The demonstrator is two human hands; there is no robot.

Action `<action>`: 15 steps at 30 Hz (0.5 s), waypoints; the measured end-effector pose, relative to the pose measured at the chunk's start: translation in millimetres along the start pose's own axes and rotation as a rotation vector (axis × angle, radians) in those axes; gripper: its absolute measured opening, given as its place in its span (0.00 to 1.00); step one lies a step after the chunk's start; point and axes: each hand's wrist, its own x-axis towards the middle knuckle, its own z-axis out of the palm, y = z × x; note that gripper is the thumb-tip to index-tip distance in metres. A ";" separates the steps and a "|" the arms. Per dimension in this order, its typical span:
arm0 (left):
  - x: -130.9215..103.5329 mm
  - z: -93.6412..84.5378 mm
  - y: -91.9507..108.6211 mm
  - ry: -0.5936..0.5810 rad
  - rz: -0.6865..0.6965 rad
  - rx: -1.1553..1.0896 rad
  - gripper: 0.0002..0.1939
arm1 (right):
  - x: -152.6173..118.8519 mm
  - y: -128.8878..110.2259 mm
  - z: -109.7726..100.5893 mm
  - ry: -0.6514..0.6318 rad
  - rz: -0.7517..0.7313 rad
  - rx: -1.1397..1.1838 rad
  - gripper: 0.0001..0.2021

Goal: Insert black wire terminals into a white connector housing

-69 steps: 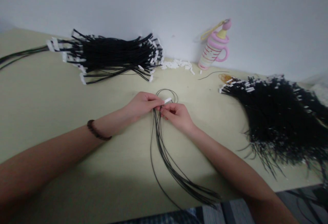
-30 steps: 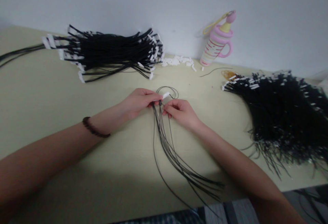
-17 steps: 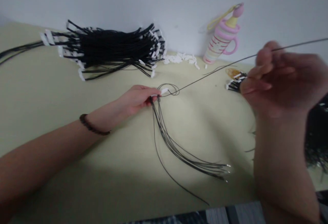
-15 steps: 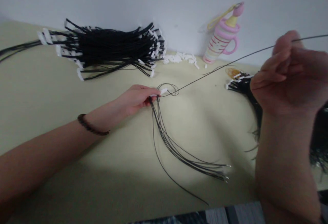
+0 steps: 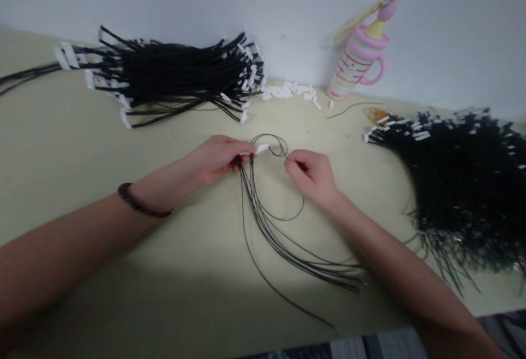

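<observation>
Left hand (image 5: 224, 157) pinches a white connector (image 5: 263, 148) with black wires (image 5: 267, 229). At its three o'clock, right hand (image 5: 313, 175) grips one strand (image 5: 303, 204).

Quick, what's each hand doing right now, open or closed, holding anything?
Left hand: closed, holding black wires at a white connector.
Right hand: closed, apparently pinching a thin strand.

Back on the counter (image 5: 61, 156), by the wall (image 5: 287, 13), a wire stack (image 5: 176, 71) lay left, loose connectors (image 5: 283, 92) beside it, then a bottle (image 5: 353, 64); a wire heap (image 5: 464, 183) lay right, a wire bundle (image 5: 283, 252) centre front.
</observation>
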 end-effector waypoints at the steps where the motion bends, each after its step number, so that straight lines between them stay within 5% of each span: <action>1: 0.7 -0.5 -0.5 0.000 0.000 -0.005 0.06 | -2.8 1.4 5.6 -0.035 0.002 0.005 0.12; 15: 3.7 -3.5 -4.2 -0.056 0.018 0.020 0.07 | -8.7 8.8 17.4 -0.115 0.012 0.086 0.12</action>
